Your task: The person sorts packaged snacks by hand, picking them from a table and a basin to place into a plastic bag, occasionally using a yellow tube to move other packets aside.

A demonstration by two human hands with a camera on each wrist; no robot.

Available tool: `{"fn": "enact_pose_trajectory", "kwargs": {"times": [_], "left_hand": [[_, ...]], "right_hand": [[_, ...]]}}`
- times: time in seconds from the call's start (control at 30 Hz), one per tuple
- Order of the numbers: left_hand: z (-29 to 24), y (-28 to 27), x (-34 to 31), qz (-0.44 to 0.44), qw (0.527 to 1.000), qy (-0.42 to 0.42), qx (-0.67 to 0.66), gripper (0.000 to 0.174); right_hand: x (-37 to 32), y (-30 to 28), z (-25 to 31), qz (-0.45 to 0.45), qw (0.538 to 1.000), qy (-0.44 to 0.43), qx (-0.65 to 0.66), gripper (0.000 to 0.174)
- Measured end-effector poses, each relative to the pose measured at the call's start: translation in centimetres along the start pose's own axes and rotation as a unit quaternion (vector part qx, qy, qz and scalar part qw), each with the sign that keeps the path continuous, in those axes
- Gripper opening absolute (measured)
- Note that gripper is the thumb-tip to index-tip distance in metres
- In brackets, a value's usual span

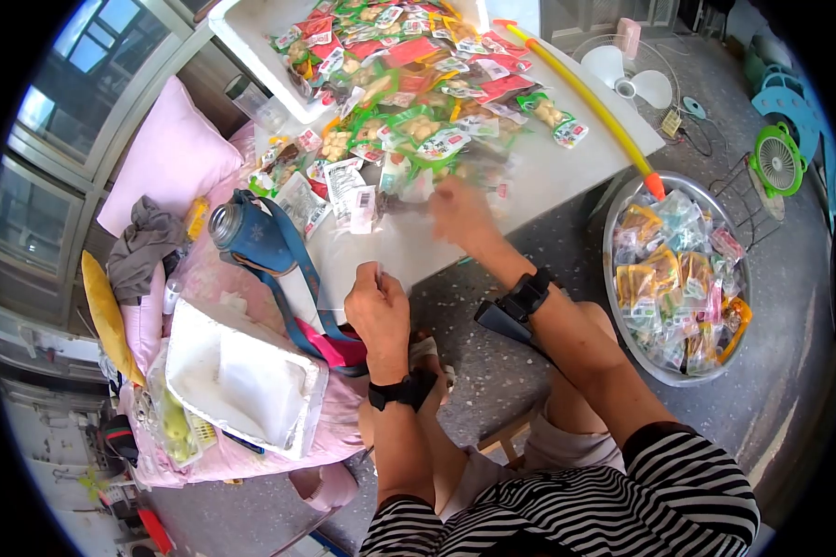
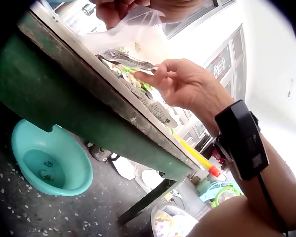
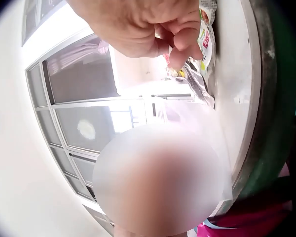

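Near the front edge of the white table (image 1: pixel 567 172), my left hand (image 1: pixel 378 311) grips a clear plastic bag (image 2: pixel 138 29) with curled fingers; the bag shows at the top of the left wrist view. My right hand (image 1: pixel 464 218) is blurred over the table's near side. Its thumb and fingers pinch a small dark, silvery packet (image 2: pixel 126 59), which reaches toward the clear bag in the left wrist view. Beyond both hands spreads a heap of small sealed snack packets (image 1: pixel 409 102), red, green and clear. Several white-backed packets (image 1: pixel 346 186) lie closest to the left hand.
A white foam box (image 1: pixel 251 51) stands under the heap's far left. A yellow tube (image 1: pixel 585 88) crosses the table's right side toward a metal basin (image 1: pixel 692 379) of packets. A blue flask (image 1: pixel 260 232) and another foam box (image 1: pixel 241 381) are left. A teal tub (image 2: pixel 84 173) sits below.
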State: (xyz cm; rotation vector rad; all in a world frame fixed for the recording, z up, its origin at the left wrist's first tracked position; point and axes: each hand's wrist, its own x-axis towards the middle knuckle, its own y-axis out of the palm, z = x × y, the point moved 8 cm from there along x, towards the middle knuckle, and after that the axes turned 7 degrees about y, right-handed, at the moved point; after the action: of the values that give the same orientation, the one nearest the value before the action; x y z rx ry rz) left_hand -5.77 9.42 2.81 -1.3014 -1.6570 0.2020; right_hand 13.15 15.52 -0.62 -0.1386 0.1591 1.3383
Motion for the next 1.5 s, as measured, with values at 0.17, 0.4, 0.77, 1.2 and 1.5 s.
{"fn": "enact_pose_trajectory", "kwargs": {"times": [0.17,0.4,0.77,1.2,1.5], "left_hand": [[-1.3,0.4,0.3,-0.003,0.999,0.039,0.007,0.006],[-2.2,1.5,0.2,-0.013,0.998,0.055,0.024,0.008],[-1.1,1.1,0.5,-0.069,0.994,0.019,-0.081,0.012],[-4.1,1.9,0.3,-0.018,0.992,0.104,0.070,0.018],[-4.2,2.6,-0.2,0.015,0.990,0.110,-0.085,0.020]], "right_hand": [[-3.0,-4.9,4.1,-0.025,0.986,-0.130,0.098,0.008],[-8.4,-8.6,5.6,-0.004,0.983,-0.167,0.073,0.007],[-11.3,-8.8,5.5,-0.034,0.939,-0.323,-0.116,0.012],[-9.0,-6.6,1.2,0.093,0.989,-0.097,0.069,0.009],[-6.0,-1.0,-5.8,0.199,0.943,0.087,0.254,0.020]]}}
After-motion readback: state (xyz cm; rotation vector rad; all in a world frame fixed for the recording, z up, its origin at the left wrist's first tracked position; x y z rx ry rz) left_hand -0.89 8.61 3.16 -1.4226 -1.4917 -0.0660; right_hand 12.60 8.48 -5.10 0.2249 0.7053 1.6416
